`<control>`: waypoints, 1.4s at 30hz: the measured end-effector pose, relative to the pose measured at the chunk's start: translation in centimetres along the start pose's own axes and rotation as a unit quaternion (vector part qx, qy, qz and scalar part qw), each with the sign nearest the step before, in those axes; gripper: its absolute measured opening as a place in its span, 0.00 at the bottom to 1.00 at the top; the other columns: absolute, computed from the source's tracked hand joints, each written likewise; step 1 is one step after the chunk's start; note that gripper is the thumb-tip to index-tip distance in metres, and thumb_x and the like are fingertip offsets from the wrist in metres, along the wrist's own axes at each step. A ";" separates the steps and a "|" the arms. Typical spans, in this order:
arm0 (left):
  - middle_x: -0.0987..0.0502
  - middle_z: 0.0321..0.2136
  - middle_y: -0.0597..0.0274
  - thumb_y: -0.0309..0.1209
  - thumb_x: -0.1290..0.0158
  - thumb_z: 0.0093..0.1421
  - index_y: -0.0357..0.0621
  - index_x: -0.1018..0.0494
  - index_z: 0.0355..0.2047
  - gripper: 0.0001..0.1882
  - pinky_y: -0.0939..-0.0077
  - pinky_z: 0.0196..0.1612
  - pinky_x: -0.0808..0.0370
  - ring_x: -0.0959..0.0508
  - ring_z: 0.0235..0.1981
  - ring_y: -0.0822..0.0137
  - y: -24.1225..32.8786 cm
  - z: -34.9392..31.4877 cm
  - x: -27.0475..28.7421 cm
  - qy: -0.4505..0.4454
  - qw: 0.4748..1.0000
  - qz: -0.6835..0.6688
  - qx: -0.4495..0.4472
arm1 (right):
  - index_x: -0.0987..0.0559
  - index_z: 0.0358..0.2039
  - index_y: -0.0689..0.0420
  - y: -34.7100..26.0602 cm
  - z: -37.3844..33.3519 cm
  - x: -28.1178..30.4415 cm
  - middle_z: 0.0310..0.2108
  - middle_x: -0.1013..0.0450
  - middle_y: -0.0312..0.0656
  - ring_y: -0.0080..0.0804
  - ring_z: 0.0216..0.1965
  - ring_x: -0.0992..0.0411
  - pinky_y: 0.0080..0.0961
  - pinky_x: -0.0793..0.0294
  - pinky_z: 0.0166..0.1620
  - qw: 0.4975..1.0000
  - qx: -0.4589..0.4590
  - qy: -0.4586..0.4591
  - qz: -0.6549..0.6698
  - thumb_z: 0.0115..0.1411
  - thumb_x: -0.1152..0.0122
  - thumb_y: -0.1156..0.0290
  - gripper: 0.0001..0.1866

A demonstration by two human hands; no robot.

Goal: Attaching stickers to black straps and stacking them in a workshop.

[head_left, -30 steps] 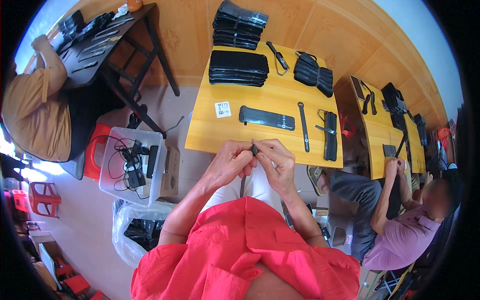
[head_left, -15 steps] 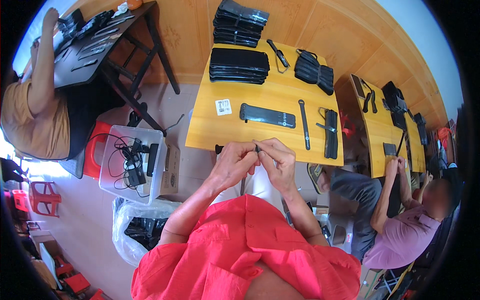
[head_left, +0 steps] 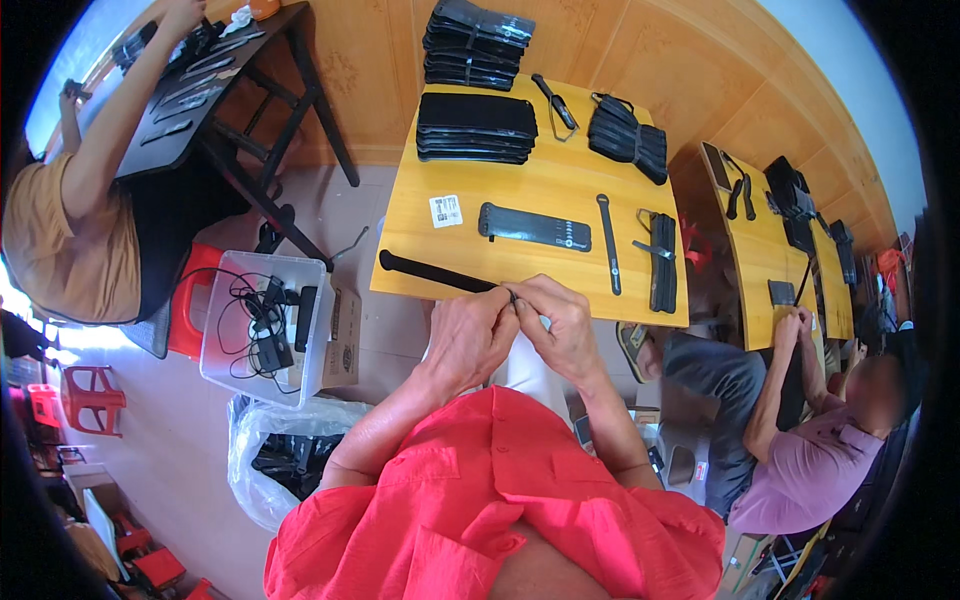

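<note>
A narrow black strap (head_left: 435, 271) with a rounded end is between my hands, its long free part reaching left over the table's near edge. My left hand (head_left: 470, 335) is closed with its fingers pinched on the strap. My right hand (head_left: 555, 325) also pinches it, thumb and fingertips meeting the left ones; the strap's other end is hidden there. Beyond my hands lie a flat dark pouch (head_left: 535, 228), a similar strap (head_left: 609, 245) laid lengthwise, and a rolled black bundle (head_left: 663, 263) with a grey band round it.
On the yellow table (head_left: 410, 200) are stacked black pouches (head_left: 475, 128), a banded bundle (head_left: 628, 140) and a white label (head_left: 446, 211). A clear bin of cables (head_left: 262, 330) stands left. One person (head_left: 800, 450) sits right, another (head_left: 80, 220) left.
The strap has swung out so that its long part now shows to the left of my hands. Both hands stay together in nearly the same place. The person at left has moved an arm.
</note>
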State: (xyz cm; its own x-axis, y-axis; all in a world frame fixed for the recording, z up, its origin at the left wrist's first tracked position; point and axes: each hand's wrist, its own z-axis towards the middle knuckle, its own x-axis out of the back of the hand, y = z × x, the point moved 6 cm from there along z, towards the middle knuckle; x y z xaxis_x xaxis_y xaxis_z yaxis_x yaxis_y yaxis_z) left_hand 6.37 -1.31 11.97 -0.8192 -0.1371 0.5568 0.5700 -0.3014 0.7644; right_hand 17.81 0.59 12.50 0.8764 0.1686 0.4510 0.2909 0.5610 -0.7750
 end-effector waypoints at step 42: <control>0.31 0.10 0.59 0.25 0.52 0.57 0.34 0.31 0.17 0.12 0.79 0.17 0.36 0.33 0.13 0.77 -3.6 -1.3 -0.6 0.009 0.981 -0.173 0.089 | 0.26 0.26 0.67 0.3 -0.6 -1.8 0.21 0.32 0.42 0.25 0.20 0.33 0.18 0.34 0.24 0.995 -0.022 0.082 0.045 0.55 0.50 0.83 0.03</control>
State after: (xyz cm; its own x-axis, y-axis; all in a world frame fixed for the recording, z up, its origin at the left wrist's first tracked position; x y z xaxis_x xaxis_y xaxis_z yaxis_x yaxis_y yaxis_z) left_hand 4.69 -1.32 8.45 -0.9655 -0.0736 0.2497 0.2587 -0.1636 0.9520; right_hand 16.55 -0.02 11.18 0.9495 0.0800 0.3034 0.2217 0.5132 -0.8292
